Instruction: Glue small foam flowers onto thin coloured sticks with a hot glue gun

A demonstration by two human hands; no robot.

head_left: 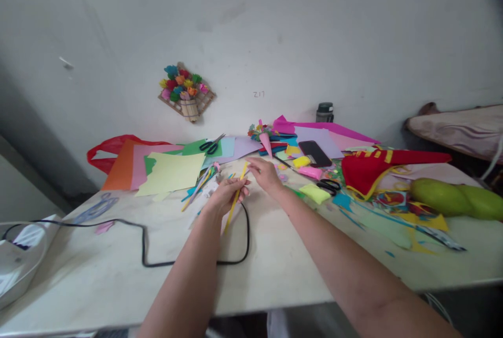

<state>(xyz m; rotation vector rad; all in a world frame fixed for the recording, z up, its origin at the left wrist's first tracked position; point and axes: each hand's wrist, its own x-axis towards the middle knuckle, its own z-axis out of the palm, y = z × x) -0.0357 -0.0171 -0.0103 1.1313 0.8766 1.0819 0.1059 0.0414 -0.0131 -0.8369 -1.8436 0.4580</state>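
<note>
A narrow yellow paper strip [231, 215] runs slantwise between my hands above the table. My left hand [228, 194] is closed around its middle, with the lower end hanging below the fingers. At the upper end, the fingers of my right hand [265, 173] are pinched together on the strip's tip. Just left of my left hand lie several thin coloured strips [198, 190] in a loose bundle. A black cable [248, 233] loops across the table beneath my hands.
Coloured paper sheets [173, 173] and black-handled scissors [211, 145] lie at the back left. Farther right are a phone [315, 153], a yellow clay packet [314, 193], second scissors [328, 186], red cloth [363, 173] and green fruit [436, 195]. A white power strip [29, 243] sits left.
</note>
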